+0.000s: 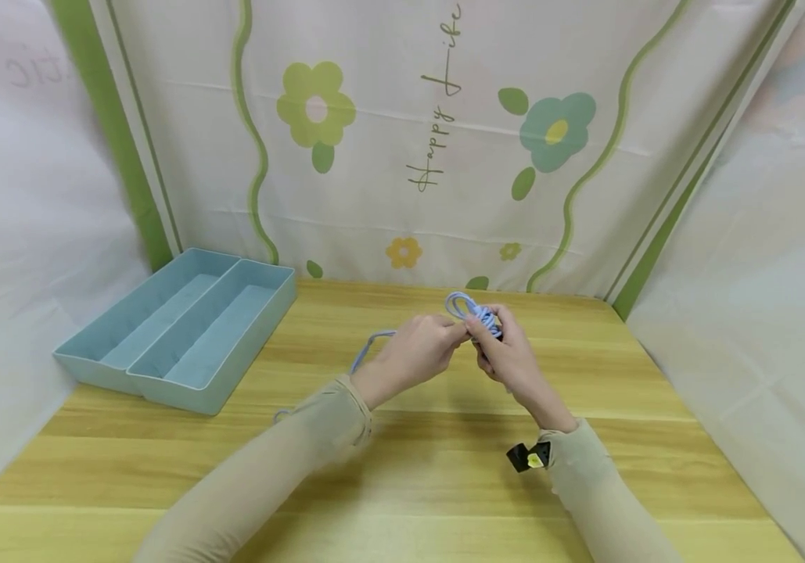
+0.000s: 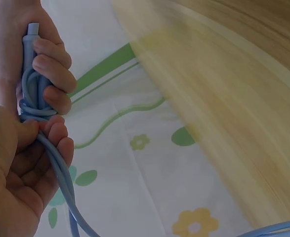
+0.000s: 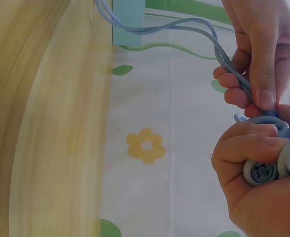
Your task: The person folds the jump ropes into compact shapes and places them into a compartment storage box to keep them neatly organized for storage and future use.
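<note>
A two-compartment tray was noted at the tabletop's left. The loose cable strand was pinched by the left hand; the coiled bundle (plugs included) was gripped by the right hand. Wraps are best kept taut.

We count: 1 blue cable, held between 2 hands, left hand and right hand. 1 blue tray with 2 compartments. 1 tabletop. 2 round cable ends visible in the right wrist view.
</note>
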A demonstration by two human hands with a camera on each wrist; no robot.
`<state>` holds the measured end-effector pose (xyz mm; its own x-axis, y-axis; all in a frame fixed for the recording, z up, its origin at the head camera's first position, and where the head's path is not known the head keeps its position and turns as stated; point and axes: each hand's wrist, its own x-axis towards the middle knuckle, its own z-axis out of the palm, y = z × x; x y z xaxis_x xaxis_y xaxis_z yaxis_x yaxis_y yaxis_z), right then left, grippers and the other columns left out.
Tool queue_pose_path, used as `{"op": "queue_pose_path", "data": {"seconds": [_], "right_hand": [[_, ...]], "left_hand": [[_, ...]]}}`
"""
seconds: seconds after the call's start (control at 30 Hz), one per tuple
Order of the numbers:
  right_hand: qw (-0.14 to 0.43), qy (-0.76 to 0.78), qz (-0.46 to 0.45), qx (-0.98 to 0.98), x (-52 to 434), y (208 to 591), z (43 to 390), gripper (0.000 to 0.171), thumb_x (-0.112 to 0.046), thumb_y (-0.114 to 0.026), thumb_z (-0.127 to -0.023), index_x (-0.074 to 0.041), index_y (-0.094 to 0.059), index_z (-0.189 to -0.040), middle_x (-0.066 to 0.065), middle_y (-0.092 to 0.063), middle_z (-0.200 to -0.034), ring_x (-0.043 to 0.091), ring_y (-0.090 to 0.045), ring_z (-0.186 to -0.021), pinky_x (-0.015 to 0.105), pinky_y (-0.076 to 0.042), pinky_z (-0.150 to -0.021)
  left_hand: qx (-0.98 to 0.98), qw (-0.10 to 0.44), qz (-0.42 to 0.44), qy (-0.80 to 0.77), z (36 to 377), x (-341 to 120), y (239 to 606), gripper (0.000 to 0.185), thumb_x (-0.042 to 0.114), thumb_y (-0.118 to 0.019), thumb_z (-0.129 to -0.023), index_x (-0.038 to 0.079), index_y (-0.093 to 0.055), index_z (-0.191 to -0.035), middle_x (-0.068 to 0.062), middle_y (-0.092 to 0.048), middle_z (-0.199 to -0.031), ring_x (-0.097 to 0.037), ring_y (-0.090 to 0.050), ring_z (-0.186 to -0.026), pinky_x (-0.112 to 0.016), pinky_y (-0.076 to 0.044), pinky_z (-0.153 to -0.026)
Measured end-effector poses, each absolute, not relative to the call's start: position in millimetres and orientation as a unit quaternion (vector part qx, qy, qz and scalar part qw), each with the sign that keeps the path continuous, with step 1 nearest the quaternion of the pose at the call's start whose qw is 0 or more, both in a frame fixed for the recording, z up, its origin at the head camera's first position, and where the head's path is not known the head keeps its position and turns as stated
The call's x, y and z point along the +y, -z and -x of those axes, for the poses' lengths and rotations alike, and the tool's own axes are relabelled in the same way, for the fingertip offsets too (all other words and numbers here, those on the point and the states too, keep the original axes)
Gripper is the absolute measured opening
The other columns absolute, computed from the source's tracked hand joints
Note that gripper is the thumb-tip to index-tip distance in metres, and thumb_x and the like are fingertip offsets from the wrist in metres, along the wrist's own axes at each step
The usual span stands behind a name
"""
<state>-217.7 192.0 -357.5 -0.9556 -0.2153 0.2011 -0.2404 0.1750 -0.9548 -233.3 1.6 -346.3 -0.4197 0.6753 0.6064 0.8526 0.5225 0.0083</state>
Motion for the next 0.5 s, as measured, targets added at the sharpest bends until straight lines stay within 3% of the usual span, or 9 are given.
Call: {"op": "queue_pose_path", "data": {"seconds": [0.07,0.23,0.37,0.5], "right_hand": [[0.019,-0.622,-0.146,-0.769,190.2,357.1,217.6,0.046,-0.042,-0.055,-0.101,-0.004,-0.043,-0.123,0.015,-0.047,-0.072,0.014,-0.039,-0.046,0.023,-0.030,-0.037],[0.029,-0.605,-0.150,-0.782,190.2,356.1,219.7,0.044,-0.041,-0.050,-0.103,-0.001,-0.041,-0.118,0.014,-0.046,-0.071,0.013,-0.039,-0.045,0.024,-0.031,-0.037],[0.020,-0.606,-0.149,-0.781,192.9,356.9,221.7,0.043,-0.041,-0.049,-0.104,0.000,-0.042,-0.117,0.016,-0.047,-0.073,0.013,-0.040,-0.045,0.024,-0.032,-0.037],[0.007,-0.614,-0.151,-0.774,195.4,359.5,223.6,0.045,-0.043,-0.050,-0.103,-0.001,-0.043,-0.117,0.020,-0.049,-0.077,0.013,-0.041,-0.046,0.025,-0.032,-0.037]], "left_hand": [[-0.825,0.283,0.460,0.167,232.8,2.4,347.4,0.017,0.003,-0.063,-0.095,0.009,-0.071,-0.109,0.004,-0.048,-0.061,-0.008,-0.041,-0.052,-0.020,-0.033,-0.048],[-0.817,0.283,0.461,0.202,233.9,5.9,348.6,0.007,0.007,-0.064,-0.097,0.005,-0.068,-0.092,0.001,-0.054,-0.064,-0.010,-0.048,-0.055,-0.020,-0.038,-0.050],[-0.820,0.251,0.456,0.239,235.2,7.2,350.0,0.012,0.008,-0.062,-0.098,0.006,-0.067,-0.088,-0.001,-0.063,-0.074,-0.009,-0.055,-0.062,-0.019,-0.044,-0.056],[-0.823,0.213,0.445,0.282,236.6,6.9,352.4,0.015,0.010,-0.060,-0.100,0.007,-0.067,-0.087,0.000,-0.063,-0.075,-0.008,-0.052,-0.060,-0.017,-0.042,-0.056]]}}
